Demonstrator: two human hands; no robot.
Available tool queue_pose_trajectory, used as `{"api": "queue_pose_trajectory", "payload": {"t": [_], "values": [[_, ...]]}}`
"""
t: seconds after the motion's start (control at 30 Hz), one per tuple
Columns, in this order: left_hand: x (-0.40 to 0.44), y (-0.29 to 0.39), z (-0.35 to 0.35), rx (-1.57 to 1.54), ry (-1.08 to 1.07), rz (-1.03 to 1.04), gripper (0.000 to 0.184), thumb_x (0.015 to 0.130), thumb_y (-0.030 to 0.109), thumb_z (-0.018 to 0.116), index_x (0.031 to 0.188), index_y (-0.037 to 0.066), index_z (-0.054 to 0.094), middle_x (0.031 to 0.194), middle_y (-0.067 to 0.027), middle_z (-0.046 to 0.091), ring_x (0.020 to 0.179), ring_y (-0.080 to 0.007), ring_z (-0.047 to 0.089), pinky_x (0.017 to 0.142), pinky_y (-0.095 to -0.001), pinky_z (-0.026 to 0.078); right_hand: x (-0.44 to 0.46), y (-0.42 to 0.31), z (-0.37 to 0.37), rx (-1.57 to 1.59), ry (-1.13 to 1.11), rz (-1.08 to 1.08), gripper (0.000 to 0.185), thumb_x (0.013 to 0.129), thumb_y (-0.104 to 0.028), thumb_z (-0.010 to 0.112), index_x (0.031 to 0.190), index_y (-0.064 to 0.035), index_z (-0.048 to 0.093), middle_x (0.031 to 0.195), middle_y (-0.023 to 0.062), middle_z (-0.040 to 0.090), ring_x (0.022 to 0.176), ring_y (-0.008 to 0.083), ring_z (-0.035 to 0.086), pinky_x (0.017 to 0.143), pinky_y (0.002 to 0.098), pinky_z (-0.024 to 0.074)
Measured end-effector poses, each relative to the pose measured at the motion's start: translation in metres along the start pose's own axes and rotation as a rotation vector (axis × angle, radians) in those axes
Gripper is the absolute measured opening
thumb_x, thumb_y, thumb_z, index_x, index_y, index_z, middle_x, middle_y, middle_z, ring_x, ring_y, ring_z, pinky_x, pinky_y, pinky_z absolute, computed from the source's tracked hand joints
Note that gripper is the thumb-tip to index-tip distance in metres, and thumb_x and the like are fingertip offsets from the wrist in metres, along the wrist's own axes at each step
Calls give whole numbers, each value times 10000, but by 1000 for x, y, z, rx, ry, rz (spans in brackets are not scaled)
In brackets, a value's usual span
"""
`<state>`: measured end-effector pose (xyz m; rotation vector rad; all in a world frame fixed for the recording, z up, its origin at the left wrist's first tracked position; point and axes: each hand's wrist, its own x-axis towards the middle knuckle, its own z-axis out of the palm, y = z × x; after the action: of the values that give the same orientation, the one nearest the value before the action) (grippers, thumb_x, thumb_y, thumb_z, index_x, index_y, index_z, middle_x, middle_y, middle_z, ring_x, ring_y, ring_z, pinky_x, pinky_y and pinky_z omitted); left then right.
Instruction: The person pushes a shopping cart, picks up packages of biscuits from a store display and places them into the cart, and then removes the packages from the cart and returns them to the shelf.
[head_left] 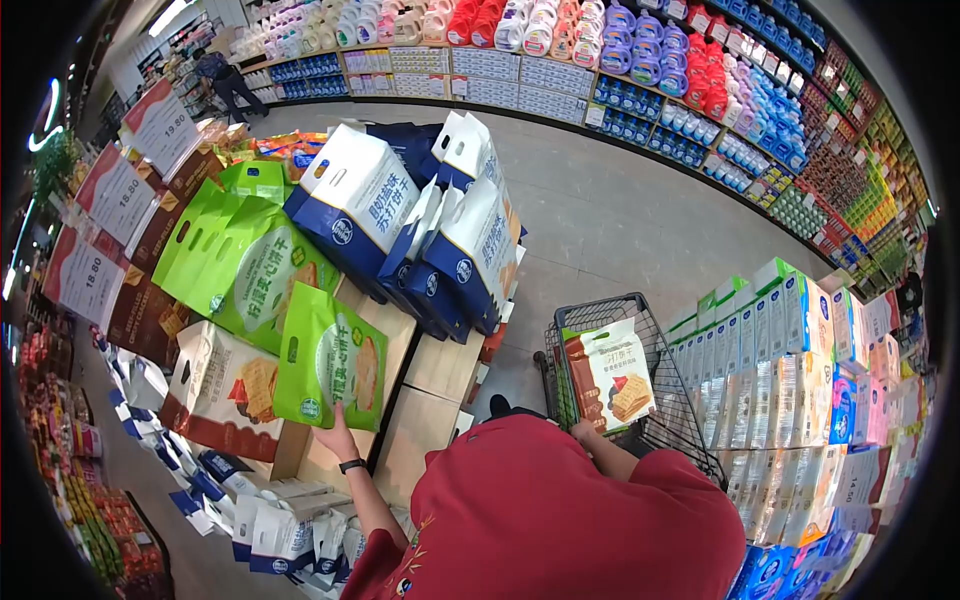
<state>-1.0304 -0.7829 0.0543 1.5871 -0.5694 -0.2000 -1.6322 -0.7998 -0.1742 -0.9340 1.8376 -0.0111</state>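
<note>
My left hand [337,436] grips the lower edge of a green biscuit bag [333,365], thumb on its front. The bag stands tilted against other green biscuit bags [235,260] and beside a brown-and-white biscuit bag [225,385] on the wooden display. My right hand [583,430] is closed at the near edge of a black wire shopping cart [680,415]; its fingers are partly hidden. Inside the cart lies another brown-and-white biscuit bag [612,372], with some green packaging showing beside it.
Blue-and-white cracker bags [355,205] stand on the display's far side. Price signs [115,195] rise at the left. Stacked tissue packs [765,370] border the cart on the right. Detergent shelves [520,75] line the back, and a person [230,85] stands at the far left.
</note>
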Motion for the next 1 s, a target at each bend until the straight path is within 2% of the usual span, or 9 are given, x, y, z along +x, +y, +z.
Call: {"api": "queue_pose_trajectory", "payload": {"t": [0.1, 0.2, 0.3, 0.43, 0.63, 0.73, 0.8, 0.93, 1.0], "values": [[-26, 30, -12, 5, 41, -33, 499, 815, 71, 786, 1230, -81, 554, 1207, -167, 615, 1057, -247, 580, 956, -379, 449, 112, 90, 48, 274, 84, 8, 362, 798, -115, 649, 1137, 10, 628, 1026, 236, 685, 935, 358, 679, 798, 433, 548], [-45, 44, -28, 44, 41, -45, 506, 820, 63, 776, 1247, -78, 543, 1216, -158, 607, 1064, -248, 573, 959, -379, 445, 61, 54, 24, -307, 192, -93, 336, 817, -166, 647, 1106, 5, 642, 953, 224, 682, 855, 310, 675, 763, 418, 553], [-69, 62, -40, 81, 60, -25, 503, 819, 60, 777, 1244, -75, 544, 1219, -148, 601, 1057, -245, 571, 958, -381, 444, 27, 49, 11, -72, 132, -220, 369, 829, -233, 652, 1108, 7, 640, 951, 240, 680, 854, 310, 679, 745, 415, 553], [-100, 86, -50, -21, 60, -60, 470, 828, 41, 765, 1229, -71, 547, 1203, -137, 597, 1036, -229, 568, 929, -366, 459, -20, 25, -9, -271, 173, -182, 473, 821, -327, 689, 1148, 11, 637, 1049, 270, 678, 991, 358, 676, 819, 417, 550], [-128, 96, -64, -224, -147, -306, 472, 829, -20, 729, 1257, -62, 535, 1206, -124, 593, 1028, -217, 567, 933, -352, 453, -97, -14, -10, -221, 286, -159, 632, 784, -360, 697, 1267, 28, 568, 1257, 297, 588, 1188, 391, 579, 1003, 401, 471], [-141, 106, -54, -368, -232, -370, 533, 831, -37, 711, 1315, -55, 488, 1272, -131, 565, 1100, -224, 553, 987, -364, 425, -134, -49, -3, -247, 330, -316, 746, 810, -416, 715, 1358, 36, 489, 1348, 297, 522, 1265, 377, 528, 1029, 401, 451], [-143, 124, -42, -410, -320, -383, 599, 835, -42, 681, 1379, -35, 428, 1352, -142, 524, 1189, -239, 528, 1047, -381, 389, -136, -71, 8, 97, 95, -424, 752, 861, -423, 694, 1413, 12, 427, 1408, 249, 482, 1316, 342, 479, 1053, 421, 427], [-148, 143, 0, -552, -376, -431, 556, 860, 46, 665, 1370, -21, 454, 1299, -126, 569, 1132, -240, 582, 997, -378, 452, -176, -141, 0, 772, -554, -512, 677, 961, -376, 620, 1478, -42, 336, 1473, 137, 442, 1359, 252, 425, 1092, 459, 377], [-149, 158, 25, -610, -432, -484, 551, 872, 61, 650, 1379, -11, 447, 1297, -125, 571, 1139, -236, 581, 997, -384, 457, -175, -158, -5, 926, -719, -556, 645, 981, -350, 597, 1488, -63, 320, 1495, 104, 417, 1376, 236, 395, 1106, 470, 355]]}}
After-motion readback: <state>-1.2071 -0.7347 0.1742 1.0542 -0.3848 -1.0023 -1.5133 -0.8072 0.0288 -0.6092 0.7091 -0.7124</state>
